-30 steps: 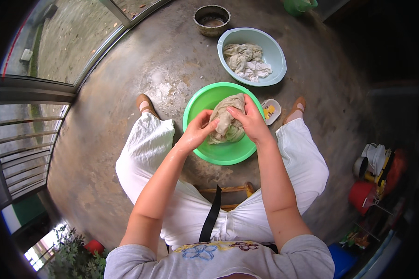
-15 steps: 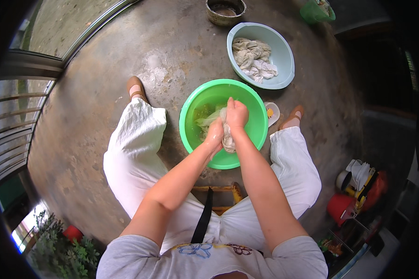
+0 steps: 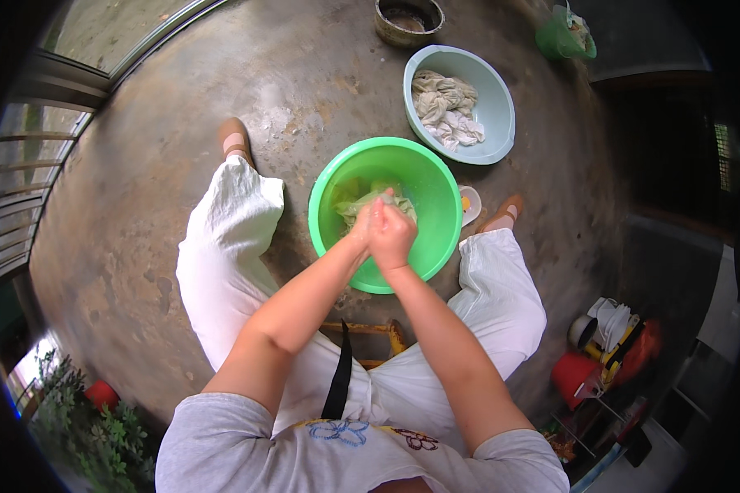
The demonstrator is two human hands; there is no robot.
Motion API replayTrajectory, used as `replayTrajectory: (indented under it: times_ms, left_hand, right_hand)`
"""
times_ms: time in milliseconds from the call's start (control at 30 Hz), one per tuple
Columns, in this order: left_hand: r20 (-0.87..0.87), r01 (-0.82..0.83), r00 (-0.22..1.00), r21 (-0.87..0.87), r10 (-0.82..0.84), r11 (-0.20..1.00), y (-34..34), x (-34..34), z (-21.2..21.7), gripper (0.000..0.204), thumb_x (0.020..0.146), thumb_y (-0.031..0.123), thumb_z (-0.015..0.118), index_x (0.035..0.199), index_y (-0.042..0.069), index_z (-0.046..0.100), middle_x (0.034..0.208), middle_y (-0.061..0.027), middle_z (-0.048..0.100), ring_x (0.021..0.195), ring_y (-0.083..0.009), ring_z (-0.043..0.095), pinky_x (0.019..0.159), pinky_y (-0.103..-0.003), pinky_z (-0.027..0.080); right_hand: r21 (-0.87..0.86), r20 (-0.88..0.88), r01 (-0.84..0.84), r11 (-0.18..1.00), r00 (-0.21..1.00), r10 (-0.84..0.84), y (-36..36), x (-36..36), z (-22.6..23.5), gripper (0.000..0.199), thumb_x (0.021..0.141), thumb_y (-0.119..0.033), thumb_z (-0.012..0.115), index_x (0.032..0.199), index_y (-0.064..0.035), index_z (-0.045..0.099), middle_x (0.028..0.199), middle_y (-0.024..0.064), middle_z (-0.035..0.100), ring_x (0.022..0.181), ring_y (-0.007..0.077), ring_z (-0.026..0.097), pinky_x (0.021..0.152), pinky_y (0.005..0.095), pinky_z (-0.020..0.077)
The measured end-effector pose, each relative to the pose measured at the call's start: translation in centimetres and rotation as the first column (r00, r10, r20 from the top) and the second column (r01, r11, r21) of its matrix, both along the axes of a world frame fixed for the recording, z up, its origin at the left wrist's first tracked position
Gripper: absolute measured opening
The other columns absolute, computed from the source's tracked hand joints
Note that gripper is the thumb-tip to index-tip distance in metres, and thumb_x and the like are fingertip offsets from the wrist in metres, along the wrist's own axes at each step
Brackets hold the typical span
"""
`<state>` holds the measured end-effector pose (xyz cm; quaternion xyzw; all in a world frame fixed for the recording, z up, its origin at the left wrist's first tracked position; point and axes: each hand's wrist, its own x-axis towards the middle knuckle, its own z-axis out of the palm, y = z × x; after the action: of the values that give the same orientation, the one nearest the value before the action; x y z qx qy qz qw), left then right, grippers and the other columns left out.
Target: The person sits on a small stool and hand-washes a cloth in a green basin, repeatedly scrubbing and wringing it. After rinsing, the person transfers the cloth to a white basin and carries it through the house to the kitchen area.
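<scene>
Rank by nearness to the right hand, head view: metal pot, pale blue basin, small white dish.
From the right hand:
1. Small white dish, right of the green basin.
2. Pale blue basin, ahead and right.
3. Metal pot, at the top edge.

A single wide, edge-bending view looks steeply down from the person's head, nearest to the shirt (image 3: pixel 337 464), with the green basin (image 3: pixel 441 218) near the middle; the dark right rim seems unreadable.
</scene>
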<state>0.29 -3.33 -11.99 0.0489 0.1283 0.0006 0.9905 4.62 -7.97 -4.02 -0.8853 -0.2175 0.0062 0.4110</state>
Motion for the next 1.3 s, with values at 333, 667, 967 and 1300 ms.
replayTrajectory:
  times_ms: [333,667,967,1300]
  left_hand:
    - [-0.544,0.437,0.839,0.652,-0.019,0.62,6.7,-0.4,14.5,0.03,0.093,0.022,0.057,0.114,0.002,0.052,0.105,-0.0063,0.061,0.088,-0.0146,0.06,0.077,-0.031,0.051]
    - [-0.378,0.045,0.882,0.663,0.282,0.747,2.9,0.0,13.1,0.02,0.09,0.029,0.051,0.087,0.009,0.05,0.077,-0.0041,0.053,0.06,-0.011,0.052,0.045,-0.03,0.044]
    - [-0.539,0.222,0.84,0.436,0.056,0.872,-0.8,2.8,10.3,0.031,0.093,0.037,0.05,0.09,0.007,0.058,0.066,-0.0022,0.055,0.049,-0.0122,0.049,0.042,-0.029,0.038]
    - [-0.572,0.404,0.818,0.504,-0.055,0.763,0.5,2.0,7.7,0.035,0.094,0.032,0.044,0.106,0.003,0.059,0.095,-0.0084,0.064,0.081,-0.016,0.061,0.071,-0.03,0.05]
  right_hand:
    - [0.522,-0.807,0.0,0.853,0.323,0.494,-5.8,10.9,8.5,0.028,0.088,-0.01,0.057,0.115,-0.0015,0.052,0.097,0.0078,0.062,0.08,0.0127,0.059,0.066,0.0274,0.0474]
    - [0.526,-0.367,0.034,0.85,0.91,0.191,-3.2,5.5,3.7,0.014,0.083,-0.006,0.06,0.097,-0.0029,0.058,0.094,0.0059,0.058,0.087,0.0166,0.057,0.08,0.0271,0.0426]
    - [0.172,-0.361,0.101,0.98,0.932,-0.033,-2.1,6.1,0.2,0.047,0.088,-0.026,0.062,0.053,-0.0032,0.041,0.05,0.0103,0.037,0.044,0.02,0.034,0.044,0.0348,0.0306]
    - [0.099,-0.302,0.053,0.994,0.953,-0.021,-1.5,7.6,-0.5,0.043,0.088,-0.044,0.059,0.07,-0.0047,0.06,0.067,0.0092,0.059,0.061,0.0238,0.056,0.058,0.0344,0.0432]
